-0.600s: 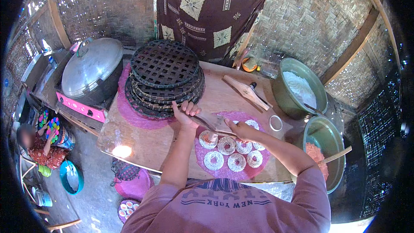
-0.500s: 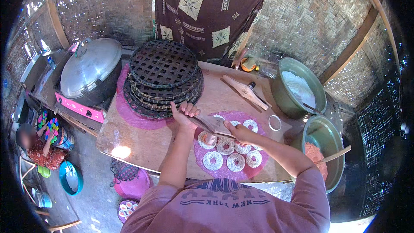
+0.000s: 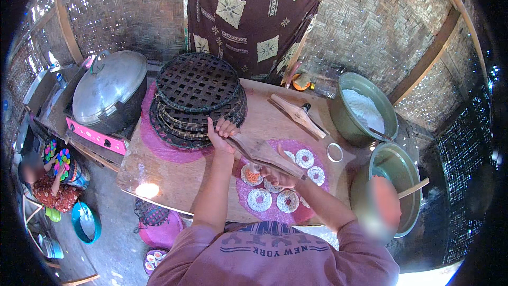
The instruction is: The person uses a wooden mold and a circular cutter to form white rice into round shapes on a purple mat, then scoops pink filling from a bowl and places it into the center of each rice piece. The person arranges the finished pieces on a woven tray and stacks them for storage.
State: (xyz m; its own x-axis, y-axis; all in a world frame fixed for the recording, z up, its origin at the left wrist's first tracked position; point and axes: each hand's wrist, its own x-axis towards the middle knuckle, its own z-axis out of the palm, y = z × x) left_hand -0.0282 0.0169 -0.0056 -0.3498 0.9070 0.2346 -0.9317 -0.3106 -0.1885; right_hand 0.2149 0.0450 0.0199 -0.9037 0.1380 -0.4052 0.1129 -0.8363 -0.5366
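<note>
Holding the upper-left end of a wooden tool [image 3: 264,154], in the head view, the left hand [image 3: 223,130] has its fingers curled around the wood, close to the front of a stack of dark woven trays [image 3: 198,82]. The right hand [image 3: 279,176] is turned up beneath the lower-right part, its thumb showing past the far edge; whether those fingers grip the tool or only brush its underside, I cannot tell. The tool slants over the pale rings [image 3: 259,200] on a pink sheet [image 3: 273,215] spread on the table [image 3: 159,180], hiding some of them. Just left of the right hand lies a ring with an orange centre [image 3: 252,177].

With the right hand so low among the rings, a careless knuckle could smear or break one. If the left fingers alone bear the tool's weight, its free end could dip onto the rings, and any orange mixture clinging underneath might drop where it is not wanted.

Compared with the earlier frames, the right hand has gone from grasping the tool's lower end from above to reaching under it, and the orange centre, formerly covered mostly by a pale cylinder, now shows plainly.
</note>
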